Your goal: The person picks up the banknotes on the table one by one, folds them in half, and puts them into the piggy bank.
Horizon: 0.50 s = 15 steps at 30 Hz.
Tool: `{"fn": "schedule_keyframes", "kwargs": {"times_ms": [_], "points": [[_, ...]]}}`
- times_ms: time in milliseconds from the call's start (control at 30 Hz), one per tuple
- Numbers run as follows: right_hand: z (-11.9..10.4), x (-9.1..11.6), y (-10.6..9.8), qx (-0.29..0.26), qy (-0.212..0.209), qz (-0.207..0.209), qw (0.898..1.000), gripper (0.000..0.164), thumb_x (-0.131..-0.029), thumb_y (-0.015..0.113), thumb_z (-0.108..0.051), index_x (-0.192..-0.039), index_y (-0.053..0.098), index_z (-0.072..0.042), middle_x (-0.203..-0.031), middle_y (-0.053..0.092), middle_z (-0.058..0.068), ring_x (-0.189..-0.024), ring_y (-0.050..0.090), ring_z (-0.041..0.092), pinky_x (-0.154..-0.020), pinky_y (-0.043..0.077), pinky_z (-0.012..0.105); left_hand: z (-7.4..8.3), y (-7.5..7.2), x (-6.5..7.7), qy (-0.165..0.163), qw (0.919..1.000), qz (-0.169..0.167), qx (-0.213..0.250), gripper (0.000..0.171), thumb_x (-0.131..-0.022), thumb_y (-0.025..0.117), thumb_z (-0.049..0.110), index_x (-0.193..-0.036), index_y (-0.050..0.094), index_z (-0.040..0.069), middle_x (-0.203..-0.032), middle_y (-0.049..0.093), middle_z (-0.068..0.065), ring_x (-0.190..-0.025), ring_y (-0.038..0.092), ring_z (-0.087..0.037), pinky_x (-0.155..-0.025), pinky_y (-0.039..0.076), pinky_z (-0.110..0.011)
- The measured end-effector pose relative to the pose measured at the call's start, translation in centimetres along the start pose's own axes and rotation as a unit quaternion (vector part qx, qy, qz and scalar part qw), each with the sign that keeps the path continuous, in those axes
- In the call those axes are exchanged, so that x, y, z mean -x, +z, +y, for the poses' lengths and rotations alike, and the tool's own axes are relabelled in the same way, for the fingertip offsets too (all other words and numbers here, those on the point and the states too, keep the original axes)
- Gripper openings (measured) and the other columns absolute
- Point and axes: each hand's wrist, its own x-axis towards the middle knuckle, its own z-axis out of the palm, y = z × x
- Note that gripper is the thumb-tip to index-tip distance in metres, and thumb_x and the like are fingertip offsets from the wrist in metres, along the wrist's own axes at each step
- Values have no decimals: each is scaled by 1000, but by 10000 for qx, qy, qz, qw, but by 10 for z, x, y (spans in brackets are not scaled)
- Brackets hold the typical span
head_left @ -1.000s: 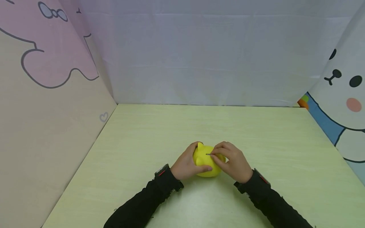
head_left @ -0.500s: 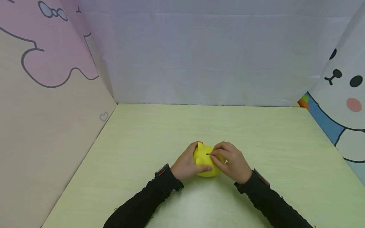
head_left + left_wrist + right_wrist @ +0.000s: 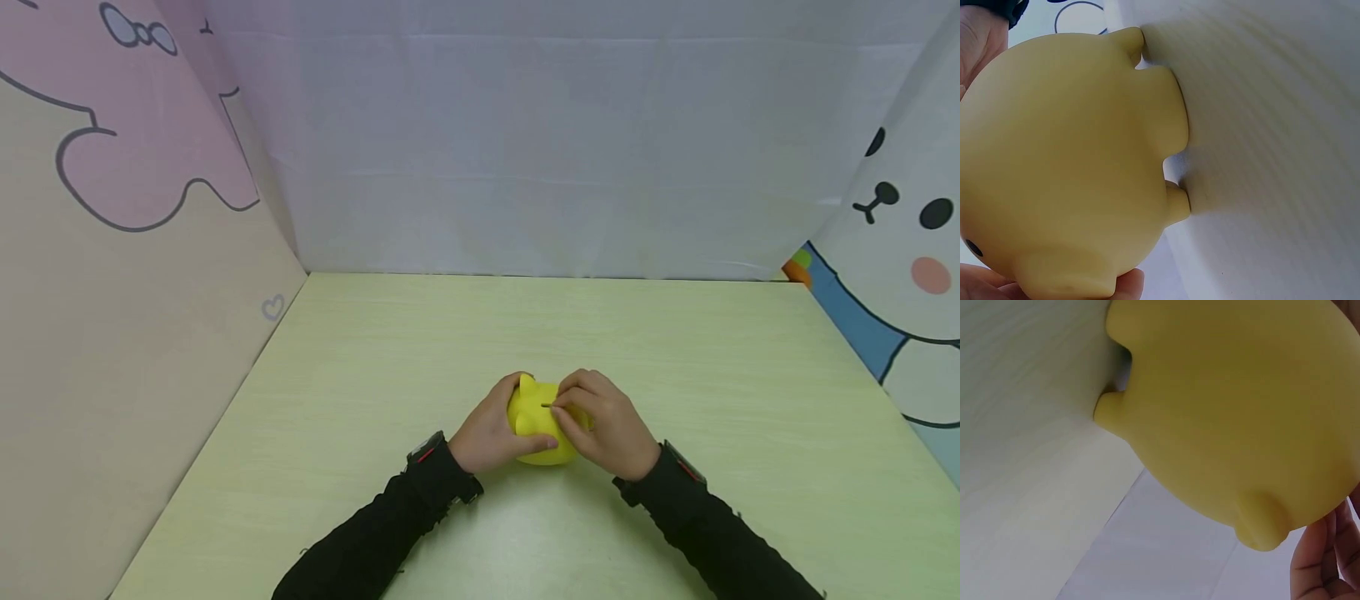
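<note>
A yellow piggy bank (image 3: 536,454) stands on its short legs on the table. My left hand (image 3: 487,429) grips its head end, thumb along the near side and fingers round the far side. Over its back, my right hand (image 3: 611,421) bends down with thumb and forefinger pinched together at the dark slot (image 3: 545,406). Between those fingertips is a thin coin-like piece, mostly hidden; I cannot tell how deep it sits. The left wrist view shows the pig's snout (image 3: 1066,275) and legs against the tabletop, and the right wrist view its rounded side (image 3: 1229,412).
A pale wood-grain table (image 3: 420,333) lies under both hands. White sheeting (image 3: 525,150) hangs along its back edge. Printed panels with cartoon figures stand at the left (image 3: 150,292) and the right (image 3: 900,267). Both wrists wear black bands over dark sleeves.
The right hand has shifted slightly left and up over the slot. The thin line at the slot has gone from greyish to dark. The left hand and the piggy bank have stayed in place.
</note>
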Motion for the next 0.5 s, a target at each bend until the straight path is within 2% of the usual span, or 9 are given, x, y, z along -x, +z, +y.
{"fn": "schedule_keyframes", "kwargs": {"times_ms": [233,500], "points": [[2,1,0,9,43,-46,10000,17,-72,79,2,-79,66,-6,-89,58,5,-82,51,15,-75,46,20,0,1,-1,49,10000,-28,81,81,-79,81,36,-141,35,10,-114,52,-2,-92,54,-16,-76,51,-25],[3,4,-1,-361,382,-136,9985,8,-82,77,-4,-82,69,-7,-91,60,5,-86,52,15,-79,46,16,-2,1,-1,13,9998,-88,185,94,-82,79,37,-152,24,7,-125,50,-4,-96,54,-15,-82,50,-27]]}}
